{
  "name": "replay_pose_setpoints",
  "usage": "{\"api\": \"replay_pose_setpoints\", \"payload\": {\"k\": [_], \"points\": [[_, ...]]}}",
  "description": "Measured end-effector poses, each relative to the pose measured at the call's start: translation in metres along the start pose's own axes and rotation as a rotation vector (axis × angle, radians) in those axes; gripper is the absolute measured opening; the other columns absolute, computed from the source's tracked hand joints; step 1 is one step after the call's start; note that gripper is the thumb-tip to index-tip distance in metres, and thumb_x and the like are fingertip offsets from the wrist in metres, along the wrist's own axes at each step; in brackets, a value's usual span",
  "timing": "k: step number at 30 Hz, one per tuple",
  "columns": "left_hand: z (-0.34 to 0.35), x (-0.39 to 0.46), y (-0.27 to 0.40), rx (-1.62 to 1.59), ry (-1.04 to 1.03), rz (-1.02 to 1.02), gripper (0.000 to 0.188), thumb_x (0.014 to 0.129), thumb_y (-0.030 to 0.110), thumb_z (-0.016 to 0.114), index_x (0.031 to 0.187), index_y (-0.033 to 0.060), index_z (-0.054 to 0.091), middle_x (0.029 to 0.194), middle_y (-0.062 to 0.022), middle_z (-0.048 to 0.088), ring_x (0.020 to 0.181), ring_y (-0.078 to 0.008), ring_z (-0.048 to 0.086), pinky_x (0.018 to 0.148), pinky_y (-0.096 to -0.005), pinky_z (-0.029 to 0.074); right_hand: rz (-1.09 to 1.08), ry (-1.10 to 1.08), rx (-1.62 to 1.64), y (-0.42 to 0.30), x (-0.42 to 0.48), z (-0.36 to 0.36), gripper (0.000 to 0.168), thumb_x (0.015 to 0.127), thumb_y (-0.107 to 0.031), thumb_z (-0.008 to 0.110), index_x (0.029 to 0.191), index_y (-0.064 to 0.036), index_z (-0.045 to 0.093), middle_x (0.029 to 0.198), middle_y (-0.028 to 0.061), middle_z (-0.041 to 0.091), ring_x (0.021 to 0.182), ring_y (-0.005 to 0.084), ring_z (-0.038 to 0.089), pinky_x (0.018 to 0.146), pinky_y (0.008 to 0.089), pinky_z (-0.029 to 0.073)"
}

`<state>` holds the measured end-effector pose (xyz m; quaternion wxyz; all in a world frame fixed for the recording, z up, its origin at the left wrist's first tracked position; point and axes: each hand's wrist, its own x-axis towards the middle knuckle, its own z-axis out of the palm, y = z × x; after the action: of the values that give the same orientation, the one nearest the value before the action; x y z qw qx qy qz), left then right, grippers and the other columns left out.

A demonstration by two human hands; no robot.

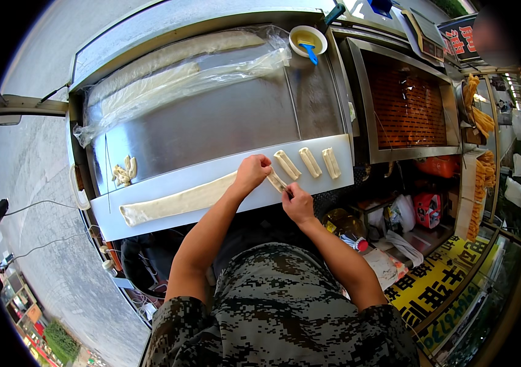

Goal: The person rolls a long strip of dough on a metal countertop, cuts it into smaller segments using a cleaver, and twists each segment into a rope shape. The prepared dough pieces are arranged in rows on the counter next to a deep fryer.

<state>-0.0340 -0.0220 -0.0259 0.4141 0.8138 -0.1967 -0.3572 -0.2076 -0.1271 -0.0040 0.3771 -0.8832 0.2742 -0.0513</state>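
A short strip of dough (277,181) lies slantwise on the long white cutting board (187,176), between my two hands. My left hand (253,172) has its fingertips pinched together at the strip's far end; what they grip there is hidden. At the near end, my right hand (299,202) has its fingers closed round a small dark object, mostly covered by them. Left of the hands stretches a long flat band of dough (178,199), its right end behind my left hand. Right of them, several short dough pieces, one of them a creased piece (310,162), rest side by side.
Plastic film (223,69) covers long dough rolls (173,48) on the steel worktop (205,121). A white bowl (293,36) holds yellow liquid and a blue brush (308,49). Dough scraps (124,172) lie left. A fryer (409,105) stands right, near fried dough sticks (482,179).
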Motion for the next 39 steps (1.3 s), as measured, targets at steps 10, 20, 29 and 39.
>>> {"api": "replay_pose_setpoints", "payload": {"k": [10, 20, 29, 39], "points": [[-0.006, -0.001, -0.001, -0.027, 0.089, -0.034, 0.017, 0.08, 0.015, 0.065, 0.091, 0.0047, 0.073, 0.085, -0.0144, 0.072, 0.081, -0.0314, 0.069, 0.075, -0.0398, 0.054, 0.154, -0.292, -0.352, -0.028, 0.026, 0.006, 0.012, 0.082, -0.012, 0.06, 0.086, -0.002, 0.057, 0.075, 0.024, 0.066, 0.074, 0.0426, 0.066, 0.068, 0.0523, 0.053], [-0.017, 0.007, -0.014, 0.063, 0.17, 0.056, 0.026, 0.081, 0.018, 0.068, 0.105, 0.0067, 0.071, 0.101, -0.0159, 0.068, 0.089, -0.0301, 0.066, 0.08, -0.0389, 0.052, 0.003, -0.045, 0.05, 0.004, -0.009, -0.01, 0.012, 0.084, -0.012, 0.064, 0.089, -0.003, 0.059, 0.072, 0.0187, 0.065, 0.069, 0.0388, 0.066, 0.062, 0.0437, 0.053], [-0.016, -0.059, 0.007, -0.443, -0.276, 0.218, 0.055, 0.082, 0.016, 0.072, 0.13, 0.0027, 0.049, 0.106, -0.0154, 0.064, 0.097, -0.0299, 0.063, 0.09, -0.0385, 0.049, 0.268, -0.126, 1.062, -0.055, 0.04, 0.006, 0.035, 0.09, -0.016, 0.063, 0.12, 0.003, 0.058, 0.11, 0.0073, 0.062, 0.102, 0.0157, 0.06, 0.077, 0.0284, 0.053], [-0.17, -0.039, -0.096, 0.526, 0.515, -0.099, 0.031, 0.079, 0.006, 0.058, 0.11, 0.0118, 0.06, 0.103, -0.0124, 0.063, 0.095, -0.034, 0.062, 0.081, -0.0458, 0.051, 0.414, 0.433, 0.591, 0.067, 0.027, -0.018, 0.032, 0.081, -0.003, 0.068, 0.112, 0.004, 0.06, 0.093, 0.0035, 0.061, 0.084, 0.013, 0.058, 0.078, 0.0259, 0.05]]}}
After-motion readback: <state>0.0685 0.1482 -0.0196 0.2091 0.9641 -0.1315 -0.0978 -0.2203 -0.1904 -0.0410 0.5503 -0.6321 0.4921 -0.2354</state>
